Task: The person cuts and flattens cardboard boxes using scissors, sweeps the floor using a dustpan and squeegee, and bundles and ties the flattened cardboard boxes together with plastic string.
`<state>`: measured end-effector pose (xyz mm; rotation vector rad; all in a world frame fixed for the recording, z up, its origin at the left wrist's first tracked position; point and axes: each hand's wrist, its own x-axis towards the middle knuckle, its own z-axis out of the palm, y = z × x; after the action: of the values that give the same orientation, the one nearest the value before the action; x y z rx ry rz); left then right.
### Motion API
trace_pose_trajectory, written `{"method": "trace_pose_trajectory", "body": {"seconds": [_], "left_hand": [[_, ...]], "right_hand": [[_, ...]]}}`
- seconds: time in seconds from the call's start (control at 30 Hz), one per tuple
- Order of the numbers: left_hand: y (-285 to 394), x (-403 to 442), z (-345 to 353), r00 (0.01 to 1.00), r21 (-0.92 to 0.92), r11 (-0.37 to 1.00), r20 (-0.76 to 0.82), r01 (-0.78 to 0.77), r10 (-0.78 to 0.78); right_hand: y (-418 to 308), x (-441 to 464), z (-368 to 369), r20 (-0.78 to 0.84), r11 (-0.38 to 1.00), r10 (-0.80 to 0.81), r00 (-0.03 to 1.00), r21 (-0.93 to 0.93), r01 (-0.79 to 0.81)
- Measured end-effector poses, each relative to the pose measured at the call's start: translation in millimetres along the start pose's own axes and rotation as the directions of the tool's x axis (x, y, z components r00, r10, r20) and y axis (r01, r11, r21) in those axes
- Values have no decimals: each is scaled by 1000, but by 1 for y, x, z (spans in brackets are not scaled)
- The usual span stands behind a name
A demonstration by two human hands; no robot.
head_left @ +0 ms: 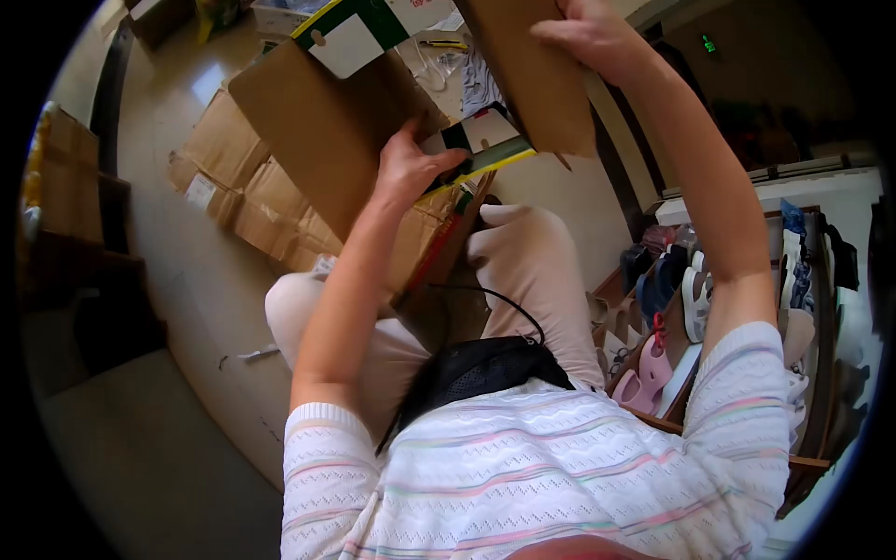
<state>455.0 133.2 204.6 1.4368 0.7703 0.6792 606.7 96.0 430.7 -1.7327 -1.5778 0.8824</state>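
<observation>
A cardboard box (303, 126) is held up in front of me with its flaps spread. Its faces are plain brown, with green, white and yellow print on the narrower panels. My left hand (408, 170) grips the near side of the box, its thumb lying along a printed flap and its fingers partly inside. At the upper right, my right hand (590, 39) pinches the edge of a wide brown flap (537, 79), with the thumb on the near face and the other fingers mostly hidden behind. Both hands are closed on the same box.
Flattened cardboard (271, 201) lies on the floor beyond my left knee. A shoe rack (672, 392) with several pairs of shoes stands to my right. Stacked cartons (70, 177) are at the far left. A black waist bag (481, 373) rests on my lap.
</observation>
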Motion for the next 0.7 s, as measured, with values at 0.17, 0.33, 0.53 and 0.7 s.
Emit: {"method": "trace_pose_trajectory", "body": {"seconds": [0.17,0.33,0.53,0.7], "left_hand": [[22,-11,-8,956,-411,906,208,-105,205],[26,-30,15,647,-216,953,700,-213,303],[21,-25,16,689,-93,952,670,-292,277],[19,-21,4,767,147,935,619,-323,168]], "right_hand": [[24,-21,3,-198,982,-86,976,147,116],[45,-26,-11,-367,974,-156,917,96,204],[40,-25,-6,-312,968,-188,931,101,230],[15,-20,17,-197,979,-125,972,135,153]]}}
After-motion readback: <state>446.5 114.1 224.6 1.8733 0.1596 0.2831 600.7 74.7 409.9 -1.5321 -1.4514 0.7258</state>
